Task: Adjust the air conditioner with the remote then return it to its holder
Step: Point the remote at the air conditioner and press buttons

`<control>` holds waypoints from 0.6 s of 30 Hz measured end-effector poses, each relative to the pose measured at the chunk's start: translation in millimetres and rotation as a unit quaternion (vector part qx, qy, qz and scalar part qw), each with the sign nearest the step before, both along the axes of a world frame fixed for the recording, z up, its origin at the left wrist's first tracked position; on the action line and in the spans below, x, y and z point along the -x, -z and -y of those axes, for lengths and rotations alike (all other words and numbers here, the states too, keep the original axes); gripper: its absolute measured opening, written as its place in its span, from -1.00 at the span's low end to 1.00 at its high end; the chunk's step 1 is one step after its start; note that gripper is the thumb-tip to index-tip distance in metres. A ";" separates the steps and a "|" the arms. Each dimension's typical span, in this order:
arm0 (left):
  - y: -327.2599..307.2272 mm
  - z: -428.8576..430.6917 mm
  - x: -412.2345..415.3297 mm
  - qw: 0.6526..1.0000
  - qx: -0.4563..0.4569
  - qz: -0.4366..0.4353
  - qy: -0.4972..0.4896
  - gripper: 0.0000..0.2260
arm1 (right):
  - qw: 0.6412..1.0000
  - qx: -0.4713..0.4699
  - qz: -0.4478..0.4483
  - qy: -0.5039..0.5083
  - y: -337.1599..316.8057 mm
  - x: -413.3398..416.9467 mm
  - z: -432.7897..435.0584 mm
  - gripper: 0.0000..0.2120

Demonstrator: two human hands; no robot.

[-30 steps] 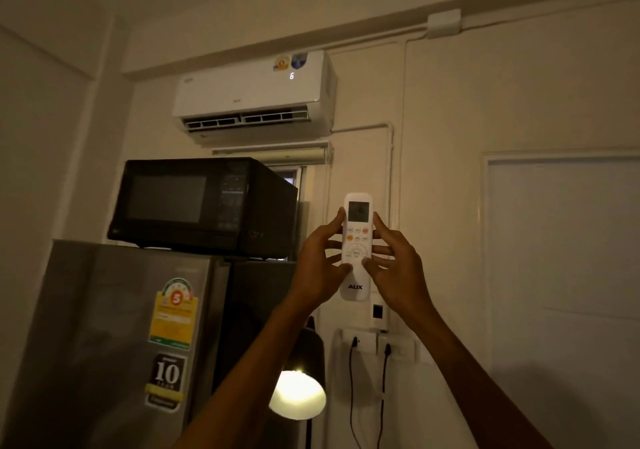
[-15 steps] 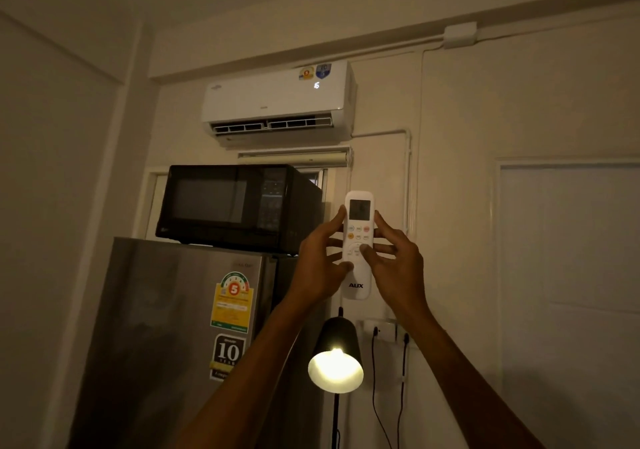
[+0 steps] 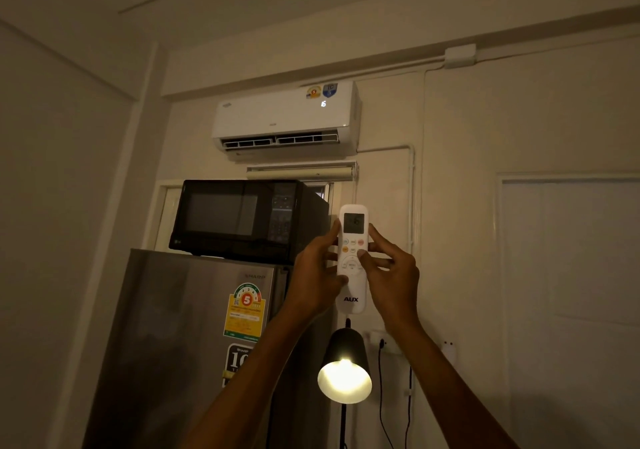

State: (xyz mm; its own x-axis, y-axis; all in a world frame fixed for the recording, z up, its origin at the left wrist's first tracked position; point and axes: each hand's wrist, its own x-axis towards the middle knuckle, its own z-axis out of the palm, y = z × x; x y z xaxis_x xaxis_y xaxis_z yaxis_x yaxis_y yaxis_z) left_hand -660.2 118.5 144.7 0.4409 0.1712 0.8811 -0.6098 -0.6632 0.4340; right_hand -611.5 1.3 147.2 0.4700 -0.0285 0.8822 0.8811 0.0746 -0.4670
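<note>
- Holding the remote [image 3: 352, 258] upright in front of the wall, both hands stay on it, as in the two earlier pictures; the view has swung so that the air conditioner [image 3: 285, 119] sits lower and further right in the frame than a second ago
- Reading the unit's lit display is hard: a small glowing figure shows on its front near the right end, much as it did earlier, too small to tell for sure whether the number has changed
- The right thumb, which lay on the round pad lower on the remote half a second ago, now rests at the pad's upper right edge, just below the coloured buttons; I judge that the adjusting step is still under way and the return to the holder has not begun
- The left hand [image 3: 317, 275] is closed around the remote's left edge, forefinger up beside the screen and thumb pressed on the lower front
- The right hand [image 3: 393, 275] clasps the right edge, forefinger up beside the screen, other fingers behind
- The remote stands between the two palms, its screen above the fingers and its lower end with the brand name showing below them, just above the lit lamp [image 3: 344, 365]
- I cannot pick out the holder; a small white fitting on the wall at the far right [image 3: 449, 348] may be it
</note>
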 end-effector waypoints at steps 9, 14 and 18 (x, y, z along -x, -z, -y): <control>4.7 -4.3 1.4 1.000 0.006 -0.011 -0.020 -0.29 | 0.999 -0.020 -0.042 -0.026 3.0 0.2 -9.8 -0.55; 8.3 -5.5 0.5 1.000 0.008 -0.014 -0.019 -0.29 | 0.997 -0.032 -0.059 -0.038 5.9 -2.0 -14.7 -0.56; 10.0 -7.4 -0.2 0.999 0.013 -0.017 -0.023 -0.30 | 0.996 -0.037 -0.066 -0.044 7.5 -4.8 -17.7 -0.56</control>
State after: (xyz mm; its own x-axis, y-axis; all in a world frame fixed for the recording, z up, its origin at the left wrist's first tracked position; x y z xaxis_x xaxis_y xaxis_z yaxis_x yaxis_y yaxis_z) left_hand -660.0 125.9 134.7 0.4618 0.2156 0.8604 -0.5626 -0.6787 0.4720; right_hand -606.7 19.1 139.7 0.5850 -0.0457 0.8098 0.8012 0.1876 -0.5682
